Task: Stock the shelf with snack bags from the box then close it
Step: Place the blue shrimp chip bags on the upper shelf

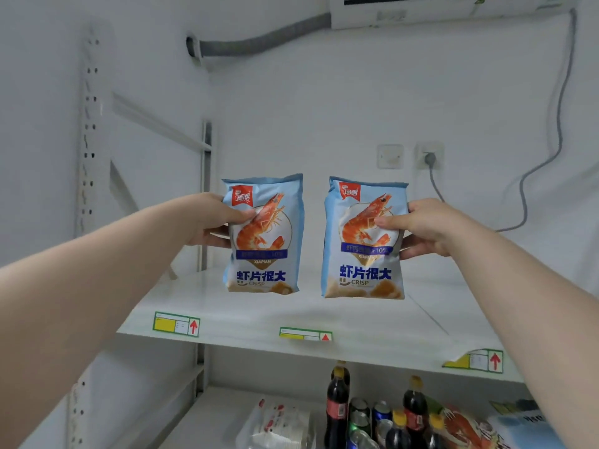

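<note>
The left hand [210, 218] pinches the first snack bag [264, 251] at its right, the right hand [424, 228] pinches the second snack bag [364, 264] at its left, both upright over the shelf [246, 314], printed "XIAPIAN" and "CRISP".

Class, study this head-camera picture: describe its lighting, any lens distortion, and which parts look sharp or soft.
Head view: light soft and even, shadows faint; the wide lens bows the perforated upright and stretches both forearms; print on the right snack bag is crisp, the purple band on the left snack bag is smeared; the bottles below look soft.
</note>
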